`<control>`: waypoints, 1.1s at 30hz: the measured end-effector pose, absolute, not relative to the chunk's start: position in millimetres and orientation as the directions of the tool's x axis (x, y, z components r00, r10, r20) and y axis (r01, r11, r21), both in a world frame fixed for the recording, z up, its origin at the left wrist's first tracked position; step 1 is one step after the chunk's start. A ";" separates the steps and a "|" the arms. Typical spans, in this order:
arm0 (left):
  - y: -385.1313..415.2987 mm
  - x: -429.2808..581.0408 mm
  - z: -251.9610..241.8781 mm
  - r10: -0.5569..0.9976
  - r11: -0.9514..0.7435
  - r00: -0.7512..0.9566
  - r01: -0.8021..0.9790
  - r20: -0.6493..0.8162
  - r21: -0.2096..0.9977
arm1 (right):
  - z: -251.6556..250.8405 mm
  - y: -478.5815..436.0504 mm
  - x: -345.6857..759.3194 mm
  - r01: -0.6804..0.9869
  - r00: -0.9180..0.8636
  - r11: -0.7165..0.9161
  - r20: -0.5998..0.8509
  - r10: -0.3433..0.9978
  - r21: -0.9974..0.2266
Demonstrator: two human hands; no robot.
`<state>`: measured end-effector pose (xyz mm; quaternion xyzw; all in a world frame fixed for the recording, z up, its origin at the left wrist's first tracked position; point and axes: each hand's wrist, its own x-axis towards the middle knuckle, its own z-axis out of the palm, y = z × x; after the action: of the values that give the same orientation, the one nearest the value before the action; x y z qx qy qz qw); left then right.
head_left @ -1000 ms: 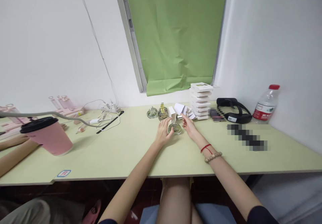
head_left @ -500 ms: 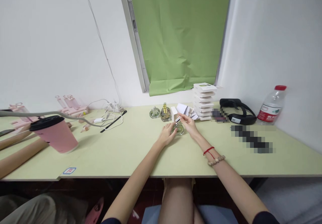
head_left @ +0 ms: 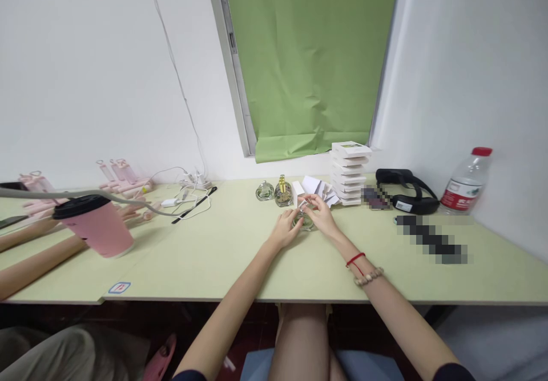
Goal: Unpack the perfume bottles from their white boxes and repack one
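The left hand [head_left: 284, 230], thumb and fingers curled, grips a squat, rounded clear-glass bottle [head_left: 307, 225] between both hands. The right hand [head_left: 321, 215] pinches a small pale piece [head_left: 302, 203] above it, shape unclear. Just beyond the left fingers stands a gold-necked glass bottle [head_left: 283, 194].
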<state>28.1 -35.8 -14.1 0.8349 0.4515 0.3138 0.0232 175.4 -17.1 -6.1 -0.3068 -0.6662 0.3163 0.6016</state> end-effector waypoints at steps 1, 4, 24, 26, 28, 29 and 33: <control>-35.9 28.3 -13.9 0.764 -0.596 0.398 0.736 0.507 0.321 | -6.0 -16.7 175.4 0.024 -0.086 0.609 0.606 0.791 -0.793; -35.0 28.1 -14.6 0.757 -0.604 0.404 0.733 0.513 0.312 | -5.3 -15.7 175.6 0.021 -0.084 0.610 0.606 0.791 -0.792; -33.4 28.2 -17.5 0.770 -0.599 0.420 0.734 0.480 0.319 | -3.3 -10.9 179.7 0.022 -0.222 0.597 0.579 0.785 -0.802; -34.6 28.4 -16.4 0.773 -0.598 0.420 0.733 0.475 0.325 | -2.1 -11.8 180.3 0.026 -0.226 0.588 0.569 0.791 -0.808; -35.5 28.4 -15.8 0.775 -0.597 0.421 0.732 0.471 0.328 | -1.2 -12.6 180.8 0.013 -0.234 0.573 0.555 0.798 -0.819; -35.6 28.5 -15.8 0.775 -0.597 0.422 0.732 0.470 0.327 | -0.8 -12.9 181.0 0.000 -0.237 0.567 0.551 0.800 -0.823; -34.9 28.5 -16.9 0.774 -0.597 0.426 0.738 0.469 0.314 | 0.1 -13.5 180.8 -0.073 -0.228 0.538 0.539 0.811 -0.840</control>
<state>28.5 -34.9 -16.9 0.8438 0.4480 0.2941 0.0301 180.8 -13.5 0.1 -0.2726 -0.6763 0.3959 0.5582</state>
